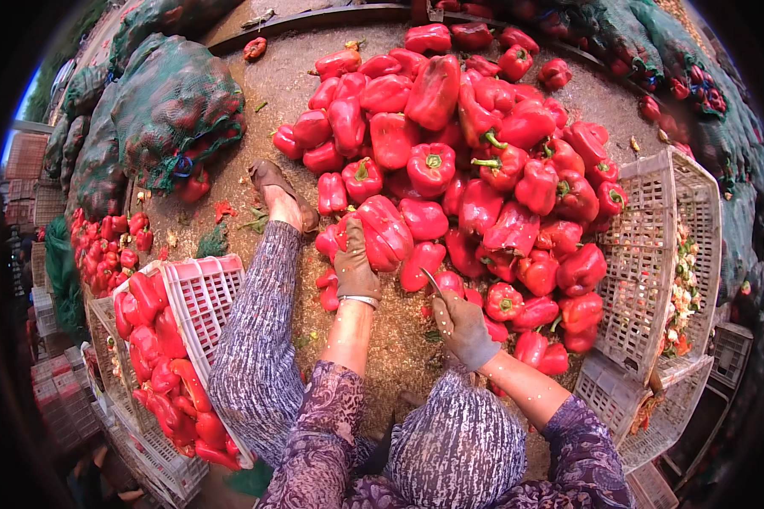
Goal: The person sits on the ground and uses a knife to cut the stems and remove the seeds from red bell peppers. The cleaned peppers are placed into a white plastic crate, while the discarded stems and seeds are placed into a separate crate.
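A large heap of red bell peppers (433, 167) lies on the wet floor before me. My left hand (358, 264), in a brown glove with a bracelet at the wrist, holds a red bell pepper (382, 232) at the heap's near left edge. In my right hand (463, 327), gloved too, is a small curved knife (430, 281), its blade pointing up and left toward the peppers. The blade stands apart from the held pepper. Part of the knife's handle is hidden by the fingers.
At my left stands a white plastic crate (207, 286) of peppers. Another crate (636, 254), holding pale pepper cores (682, 292), stands at the right. Green mesh sacks (175, 108) of peppers lie at the upper left and right. My left foot (283, 194) rests beside the heap.
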Demonstrator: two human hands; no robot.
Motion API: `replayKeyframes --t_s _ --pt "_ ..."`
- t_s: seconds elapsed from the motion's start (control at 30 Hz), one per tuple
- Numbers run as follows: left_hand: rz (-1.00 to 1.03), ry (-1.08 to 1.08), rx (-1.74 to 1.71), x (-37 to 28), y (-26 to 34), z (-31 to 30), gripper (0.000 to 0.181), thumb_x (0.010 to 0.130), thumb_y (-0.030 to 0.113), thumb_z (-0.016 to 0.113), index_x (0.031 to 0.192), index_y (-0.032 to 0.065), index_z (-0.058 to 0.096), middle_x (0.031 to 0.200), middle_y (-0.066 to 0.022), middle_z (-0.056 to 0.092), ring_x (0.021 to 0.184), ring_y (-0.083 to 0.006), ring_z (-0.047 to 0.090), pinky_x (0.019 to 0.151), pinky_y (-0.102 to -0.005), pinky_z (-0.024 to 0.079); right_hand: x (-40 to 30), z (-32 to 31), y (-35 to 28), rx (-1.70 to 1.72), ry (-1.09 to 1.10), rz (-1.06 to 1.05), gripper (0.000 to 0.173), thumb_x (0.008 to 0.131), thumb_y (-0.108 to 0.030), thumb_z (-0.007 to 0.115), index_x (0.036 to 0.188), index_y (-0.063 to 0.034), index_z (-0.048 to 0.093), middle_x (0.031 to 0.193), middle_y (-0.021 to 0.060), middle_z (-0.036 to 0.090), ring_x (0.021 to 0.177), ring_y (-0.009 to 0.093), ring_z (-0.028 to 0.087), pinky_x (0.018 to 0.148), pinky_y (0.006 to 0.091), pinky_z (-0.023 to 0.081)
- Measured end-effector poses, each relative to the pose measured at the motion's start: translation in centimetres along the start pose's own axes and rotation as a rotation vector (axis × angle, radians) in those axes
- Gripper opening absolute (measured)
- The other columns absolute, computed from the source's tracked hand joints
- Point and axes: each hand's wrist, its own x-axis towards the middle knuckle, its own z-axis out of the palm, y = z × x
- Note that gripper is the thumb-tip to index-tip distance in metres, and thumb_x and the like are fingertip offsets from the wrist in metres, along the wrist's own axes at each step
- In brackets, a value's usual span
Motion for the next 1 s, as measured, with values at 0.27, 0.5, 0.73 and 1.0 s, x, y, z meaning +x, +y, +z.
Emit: replayKeyframes --t_s 0.27,0.5,0.73,1.0 --pt "0.014 -0.467 0.627 -7.6 4.4 2.5 0.02 0.097 0.009 0.056 0.113 -0.0032 0.058 0.1 -0.0082 0.064 0.08 -0.0104 0.06 0.067 -0.0264 0.05 7.9 -4.8 -3.0 0.138 -0.229 0.096 0.094 0.069 -0.052 0.081 0.14 -0.004 0.044 0.117 0.0236 0.065 0.11 0.037 0.064 0.094 0.0423 0.05" --pt "-0.224 -0.483 0.206 -11.5 5.7 4.3 0.022 0.092 0.012 0.067 0.112 0.0056 0.059 0.102 0.0018 0.062 0.09 -0.0102 0.061 0.081 -0.0275 0.052 4.8 -6.5 -2.2 0.79 -0.325 0.138 0.079 0.076 -0.024 0.083 0.142 -0.0026 0.044 0.11 0.008 0.069 0.1 0.013 0.064 0.092 0.0315 0.05" --pt "-0.516 -0.486 -0.18 -14.0 3.7 5.4 0.074 0.087 0.057 0.061 0.138 0.0039 0.048 0.132 -0.0097 0.059 0.116 -0.0248 0.06 0.099 -0.0395 0.051 2.8 -6.0 -0.3 1.451 -0.425 0.202 0.063 0.085 -0.04 0.075 0.128 0.0019 0.056 0.118 0.0068 0.065 0.107 0.016 0.062 0.095 0.0314 0.049" --pt "-0.144 -0.656 0.32 -10.7 4.9 3.0 0.043 0.091 0.019 0.069 0.124 -0.0052 0.055 0.1 -0.0074 0.067 0.086 -0.0119 0.065 0.079 -0.0249 0.054 2.5 -8.4 1.0 0.708 0.3 0.243 0.027 0.089 -0.025 0.072 0.095 0.0011 0.068 0.082 0.0033 0.067 0.076 0.01 0.061 0.07 0.0268 0.05"
